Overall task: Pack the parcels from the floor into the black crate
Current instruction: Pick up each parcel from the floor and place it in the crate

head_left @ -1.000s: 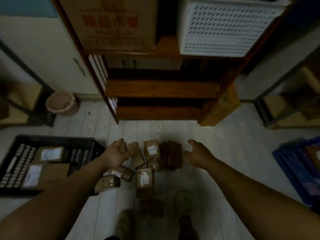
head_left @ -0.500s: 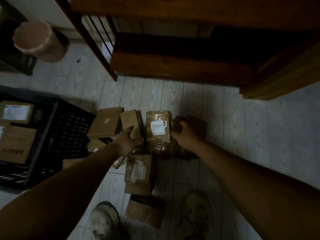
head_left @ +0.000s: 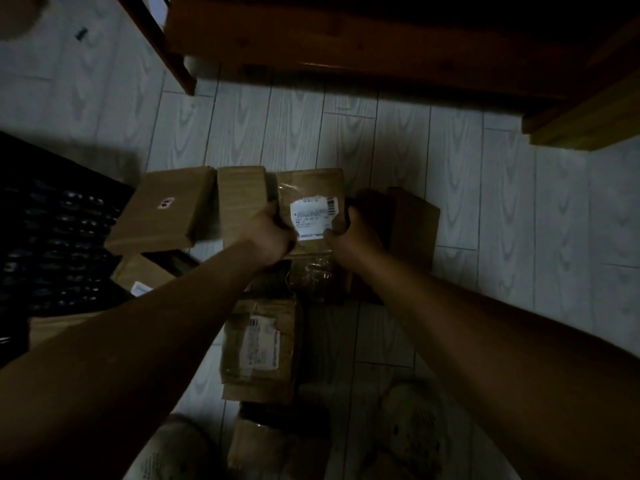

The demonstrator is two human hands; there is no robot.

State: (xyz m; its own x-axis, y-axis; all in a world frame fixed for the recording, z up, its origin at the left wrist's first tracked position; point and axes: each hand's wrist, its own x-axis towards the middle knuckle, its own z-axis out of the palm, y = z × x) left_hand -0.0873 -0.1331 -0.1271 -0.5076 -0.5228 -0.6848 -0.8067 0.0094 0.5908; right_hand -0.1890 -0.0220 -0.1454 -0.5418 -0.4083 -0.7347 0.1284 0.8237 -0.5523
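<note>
Several brown cardboard parcels lie in a heap on the pale floor. Both hands grip one taped parcel with a white label (head_left: 311, 199) in the middle of the heap: my left hand (head_left: 273, 233) clasps its left edge, my right hand (head_left: 349, 230) its right edge. A flat parcel with a small sticker (head_left: 166, 209) lies to the left, a narrow parcel (head_left: 242, 195) between them, a dark parcel (head_left: 412, 220) to the right. Another labelled parcel (head_left: 259, 348) lies nearer to me. The black crate (head_left: 59, 230) stands at the left; its inside is out of view.
A wooden shelf unit (head_left: 346, 43) overhangs the far side of the heap, with a leg (head_left: 166, 53) at the left and a foot (head_left: 581, 126) at the right. My two shoes (head_left: 408, 431) are at the bottom, with one more parcel (head_left: 273, 445) between them.
I have leaned closer over the heap. Both hands moved in from open reaching and closed on the two sides of the labelled parcel.
</note>
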